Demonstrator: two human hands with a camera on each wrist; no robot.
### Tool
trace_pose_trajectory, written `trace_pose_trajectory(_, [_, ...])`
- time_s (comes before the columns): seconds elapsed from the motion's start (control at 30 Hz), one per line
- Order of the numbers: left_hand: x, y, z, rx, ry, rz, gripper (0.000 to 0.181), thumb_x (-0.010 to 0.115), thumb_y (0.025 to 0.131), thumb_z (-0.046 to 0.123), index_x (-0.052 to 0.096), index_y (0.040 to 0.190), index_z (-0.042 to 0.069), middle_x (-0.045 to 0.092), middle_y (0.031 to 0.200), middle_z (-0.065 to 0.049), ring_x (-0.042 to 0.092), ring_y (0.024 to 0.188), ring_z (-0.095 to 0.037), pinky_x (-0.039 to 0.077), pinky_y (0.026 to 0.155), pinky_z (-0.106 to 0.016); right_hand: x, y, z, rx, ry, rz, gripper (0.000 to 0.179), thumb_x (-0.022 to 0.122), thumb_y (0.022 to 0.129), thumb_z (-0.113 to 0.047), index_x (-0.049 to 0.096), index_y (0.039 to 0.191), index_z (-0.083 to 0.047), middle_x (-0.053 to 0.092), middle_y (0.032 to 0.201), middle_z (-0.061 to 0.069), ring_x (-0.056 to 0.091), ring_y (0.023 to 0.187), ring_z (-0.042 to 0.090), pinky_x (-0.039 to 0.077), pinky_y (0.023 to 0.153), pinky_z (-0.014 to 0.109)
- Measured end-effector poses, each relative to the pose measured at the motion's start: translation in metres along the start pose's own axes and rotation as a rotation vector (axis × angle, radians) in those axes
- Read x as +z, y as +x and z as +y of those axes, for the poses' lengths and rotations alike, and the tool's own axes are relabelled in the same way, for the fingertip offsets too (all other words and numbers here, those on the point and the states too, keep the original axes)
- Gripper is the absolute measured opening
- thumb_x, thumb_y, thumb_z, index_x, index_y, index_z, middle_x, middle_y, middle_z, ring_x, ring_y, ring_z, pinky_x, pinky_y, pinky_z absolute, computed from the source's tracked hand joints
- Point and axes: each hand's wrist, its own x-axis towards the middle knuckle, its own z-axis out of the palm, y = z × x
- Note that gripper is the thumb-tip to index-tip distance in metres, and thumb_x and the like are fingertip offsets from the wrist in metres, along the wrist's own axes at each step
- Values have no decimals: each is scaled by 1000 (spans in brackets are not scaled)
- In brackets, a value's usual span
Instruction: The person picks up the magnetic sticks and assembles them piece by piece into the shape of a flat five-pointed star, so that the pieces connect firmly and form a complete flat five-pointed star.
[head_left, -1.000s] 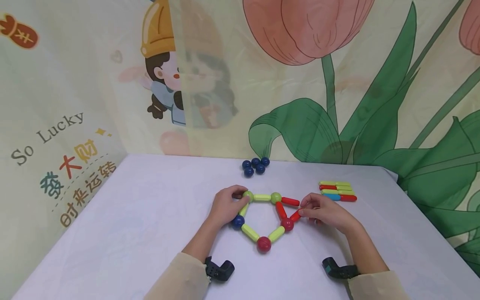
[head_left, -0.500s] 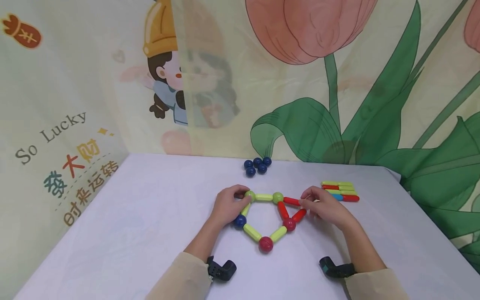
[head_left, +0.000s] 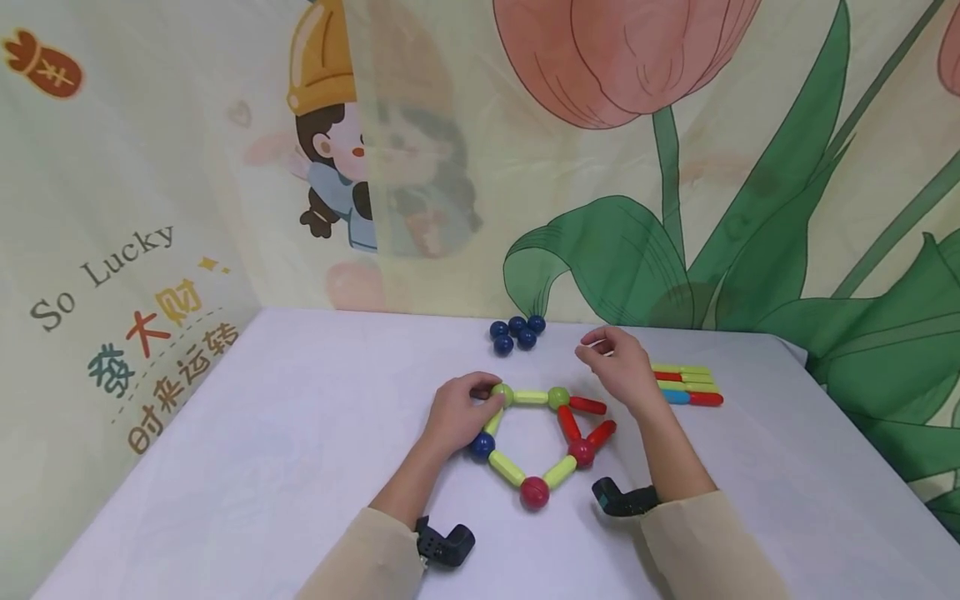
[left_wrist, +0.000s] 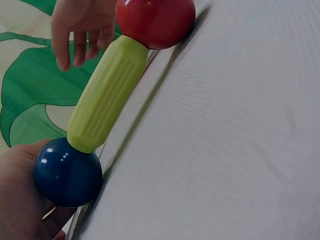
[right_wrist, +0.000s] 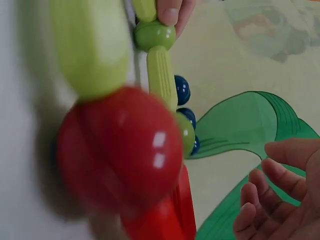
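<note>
On the white table lies a ring of magnetic rods and balls. Its left side has a green ball and a blue ball; at the front is a red ball. My left hand pinches the green ball at the back left corner, seen also beside the fingers in the right wrist view. A second green ball and another red ball each bear a red rod pointing outward to the right. My right hand is raised behind the ring, fingers loosely bent and holding nothing.
Several loose blue balls sit together at the table's back edge, left of my right hand. Spare rods in green, red and blue lie in a row to the right, partly behind my right wrist. A printed cloth hangs behind.
My right hand has left the outward red rods and moved back and up, towards the blue balls. Those two rods' free ends stand apart. The left hand stays at the green ball.
</note>
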Motion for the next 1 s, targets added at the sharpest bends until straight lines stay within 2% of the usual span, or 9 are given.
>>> trace_pose_trajectory(0.1, [0,1,-1,8,2,2,29,71,96,28,74,122,15,75,114,-4,66,109,-23,49,104,-47,9,9,-8,30,70,7,41,65,100,-29,57,133,-7,61,129,19,63,112,35,57,89,37])
trace_pose_trajectory(0.23, [-1,1,-2,24,7,8,29,72,96,27,74,121,15,76,113,-3,66,108,-23,49,102,-47,23,22,-14,64,143,11,40,63,101,-29,57,135,-8,63,129,18,64,112,35,56,86,33])
trace_pose_trajectory(0.43, [0,1,-3,29,9,13,29,72,96,28,74,122,14,76,113,-4,66,108,-23,49,102,-47,44,38,-21,45,186,32,38,62,100,-24,60,134,-7,64,127,18,63,107,33,54,79,30])
trace_pose_trajectory(0.7, [9,-1,-4,19,24,-6,30,71,96,31,74,122,17,76,111,-1,64,108,-21,48,101,-45,67,54,-9,29,102,-9,41,64,98,-16,58,139,-10,59,136,21,64,105,34,56,86,38])
trace_pose_trajectory(0.83, [9,2,-4,46,37,13,29,70,95,30,75,121,17,77,109,-1,65,106,-21,48,100,-44,75,61,-4,19,73,-20,45,64,97,-16,59,142,-12,57,136,22,59,112,35,53,93,43])
trace_pose_trajectory(1.0, [5,4,-6,48,50,31,28,70,95,29,76,120,17,77,107,0,66,104,-20,47,98,-42,82,68,-8,-9,9,-12,48,66,94,-17,60,141,-8,58,132,24,55,116,37,50,97,48])
